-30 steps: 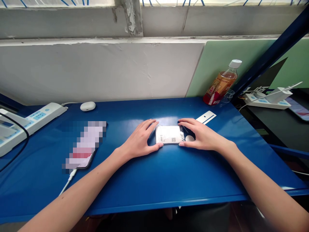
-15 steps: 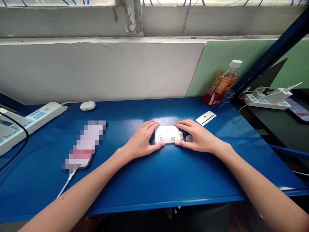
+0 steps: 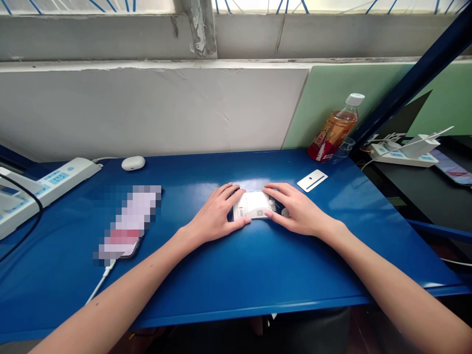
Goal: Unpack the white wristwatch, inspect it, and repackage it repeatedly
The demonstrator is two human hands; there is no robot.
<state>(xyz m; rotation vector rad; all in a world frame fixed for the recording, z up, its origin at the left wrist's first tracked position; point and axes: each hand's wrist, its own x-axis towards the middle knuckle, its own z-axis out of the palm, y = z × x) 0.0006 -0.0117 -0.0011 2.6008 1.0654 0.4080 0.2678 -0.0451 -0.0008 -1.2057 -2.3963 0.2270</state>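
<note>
A small flat packet [image 3: 253, 204] lies on the blue desk, with a white printed label, a barcode and a square code facing up. Shiny clear film seems to show at its right end. My left hand [image 3: 221, 211] grips the left end, its fingers over the far edge and its thumb at the near edge. At the right end my right hand [image 3: 297, 207] holds it the same way, thumb low and fingers above. A small round pale spot [image 3: 285, 212] shows under my right palm; what it is I cannot tell.
A white card [image 3: 312, 181] and a drink bottle [image 3: 335, 129] stand to the right. On the left are a blurred-out phone [image 3: 129, 221] on a white cable, an earbud case [image 3: 133, 163] and a power strip [image 3: 59, 179]. The blue desk [image 3: 228, 280] ends near my forearms.
The view has shifted slightly. Both hands stay on the packet, which looks slightly tilted now, and my right hand sits a little closer to the left one.
</note>
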